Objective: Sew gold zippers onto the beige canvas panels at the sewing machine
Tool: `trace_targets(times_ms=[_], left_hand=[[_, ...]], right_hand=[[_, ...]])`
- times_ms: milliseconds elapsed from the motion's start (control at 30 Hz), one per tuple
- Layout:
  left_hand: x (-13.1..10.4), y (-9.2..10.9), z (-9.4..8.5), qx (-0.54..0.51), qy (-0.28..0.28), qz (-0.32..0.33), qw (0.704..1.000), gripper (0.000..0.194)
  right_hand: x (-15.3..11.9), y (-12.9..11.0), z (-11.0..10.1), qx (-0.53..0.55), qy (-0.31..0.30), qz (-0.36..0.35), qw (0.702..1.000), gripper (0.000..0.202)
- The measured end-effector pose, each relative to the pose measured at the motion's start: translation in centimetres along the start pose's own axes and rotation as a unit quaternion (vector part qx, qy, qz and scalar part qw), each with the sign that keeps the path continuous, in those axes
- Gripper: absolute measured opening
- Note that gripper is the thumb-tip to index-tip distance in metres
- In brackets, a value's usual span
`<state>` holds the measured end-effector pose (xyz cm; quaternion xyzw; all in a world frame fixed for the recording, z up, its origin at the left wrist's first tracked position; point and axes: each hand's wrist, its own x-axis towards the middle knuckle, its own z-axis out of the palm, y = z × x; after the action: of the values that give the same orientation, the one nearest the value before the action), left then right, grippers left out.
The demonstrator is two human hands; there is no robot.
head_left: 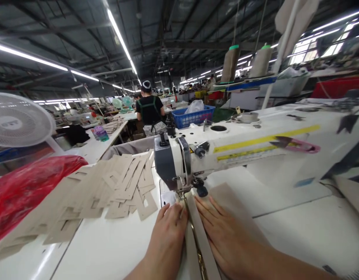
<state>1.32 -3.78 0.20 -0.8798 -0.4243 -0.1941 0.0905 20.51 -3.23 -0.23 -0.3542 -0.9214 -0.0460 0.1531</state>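
Observation:
A long beige strip with a shiny gold zipper [200, 258] along it runs lengthwise towards me from under the presser foot of a white sewing machine [208, 155]. On its left edge, close to the needle, is my left hand [169, 229], its fingers bent together and closed on the strip. My right hand [223, 229] lies flat on the beige fabric to the right of the zipper, fingers stretched forward. More beige fabric [230, 198] spreads beyond that hand on the white table. The needle point is too small to make out.
Cut beige pieces with slots [123, 182] lie piled at left, beside a red plastic bag [36, 186]. A white fan [18, 120] stands at far left. Pink-handled snips [302, 145] rest on the machine arm. Ahead, a person [149, 107] sits near a blue basket [193, 116].

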Motion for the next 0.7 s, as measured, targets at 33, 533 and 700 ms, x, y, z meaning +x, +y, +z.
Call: trace_targets(times_ms=[33, 533, 700], left_hand=[[0.0, -0.1, 0.1, 0.000, -0.003, 0.001, 1.000, 0.036], [-0.2, -0.5, 0.3, 0.022, -0.011, 0.018, 1.000, 0.042], [-0.3, -0.6, 0.3, 0.035, -0.009, 0.032, 0.999, 0.042]], right_hand=[[0.1, 0.1, 0.0, -0.005, -0.003, -0.006, 1.000, 0.063], [0.8, 0.1, -1.0, -0.001, -0.035, -0.014, 0.999, 0.062], [0.6, -0.1, -1.0, -0.005, -0.019, -0.011, 1.000, 0.064]])
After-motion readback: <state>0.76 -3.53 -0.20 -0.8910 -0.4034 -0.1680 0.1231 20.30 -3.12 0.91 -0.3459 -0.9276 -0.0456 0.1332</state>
